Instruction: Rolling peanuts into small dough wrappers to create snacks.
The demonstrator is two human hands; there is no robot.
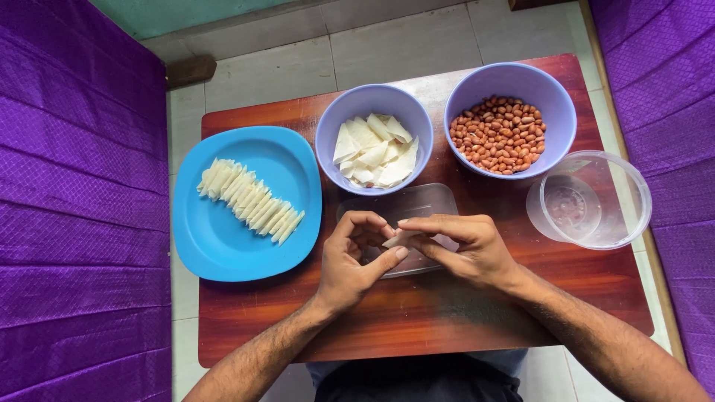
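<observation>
Pinched at frame centre between left hand [350,260] and right hand [465,249] — one pale wrapper [398,238], mid-fold. Lined up on blue plate [216,238] at left: a row of folded pieces [249,201]; waiting in lavender bowl [331,145] — many flat sheets.

A small, pale, cream-white wrapper piece [397,238], thin and flat with a pointed corner, is pinched between the fingers [395,255] of both hands and held roughly level just above the clear shallow lid [417,201] on the reddish-brown wooden surface [447,313].
</observation>
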